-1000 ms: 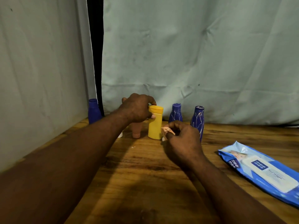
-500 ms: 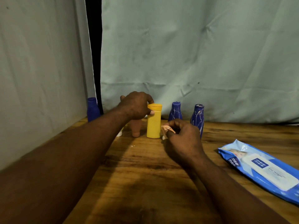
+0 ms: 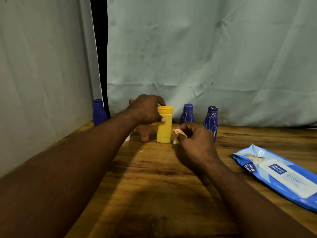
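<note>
A yellow bottle (image 3: pixel 164 129) with a yellow cap stands upright on the wooden table (image 3: pixel 154 177). My left hand (image 3: pixel 145 110) grips it near the top, thumb on its front. Just right of the bottle, my right hand (image 3: pixel 197 145) pinches a small crumpled peach-and-white wipe (image 3: pixel 176 134) between thumb and fingers, close to the bottle's lower side. A pink bottle (image 3: pixel 145 133) stands behind my left hand, mostly hidden.
Two dark blue bottles (image 3: pixel 187 114) (image 3: pixel 211 121) stand by the pale green curtain behind my right hand, and a third blue bottle (image 3: pixel 99 112) in the left corner. A blue pack of wet wipes (image 3: pixel 277 174) lies at the right. A small white object (image 3: pixel 127 138) sits by my left forearm.
Hardly anything differs: both hands keep their holds, and the view has shifted very slightly.
</note>
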